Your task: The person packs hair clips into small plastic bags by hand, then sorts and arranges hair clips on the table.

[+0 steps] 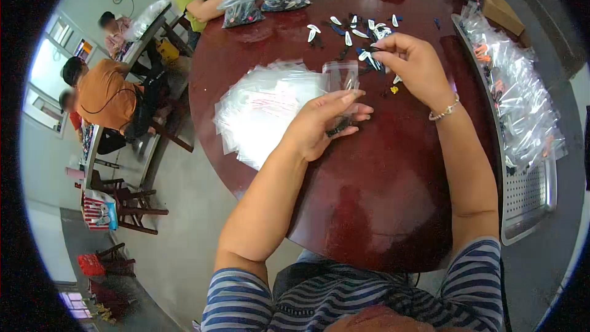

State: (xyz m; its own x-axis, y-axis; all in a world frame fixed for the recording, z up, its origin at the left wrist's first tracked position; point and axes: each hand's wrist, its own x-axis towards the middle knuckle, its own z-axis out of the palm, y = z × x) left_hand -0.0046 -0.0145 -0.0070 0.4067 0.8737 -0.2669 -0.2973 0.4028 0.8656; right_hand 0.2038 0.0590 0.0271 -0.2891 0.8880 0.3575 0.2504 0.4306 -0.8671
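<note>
"Striped sleeves (236, 298) lie closest in the head view. Past them, where's the bag?"

"Over the red table (375, 209), in the left hand (322, 117): one clear bag (342, 74), just beside the loose stack of bags (264, 104)."

"How would it handle?"

"Light, limp and rather slippery, I'd judge, and easily creased. I'd hold it near the mouth, film between thumb and fingers."

"And the clips?"

"The scattered clips (348, 39) lie beyond the bag, white and dark ones, near a yellow piece (394, 90). Small, stiff, light; best taken by one end."

"How do the hands stand?"

"The left is half curled, thumb over the bag and fingers slightly spread beneath. Something dark shows by its lower fingers; whether it's inside the film, I can't tell."

"The right?"

"The right hand (418, 67) is nearly closed at the tips, thumb and forefinger pinching a small dark clip (373, 50) at the pile's edge. Its exact shape is too small to make out."
</note>
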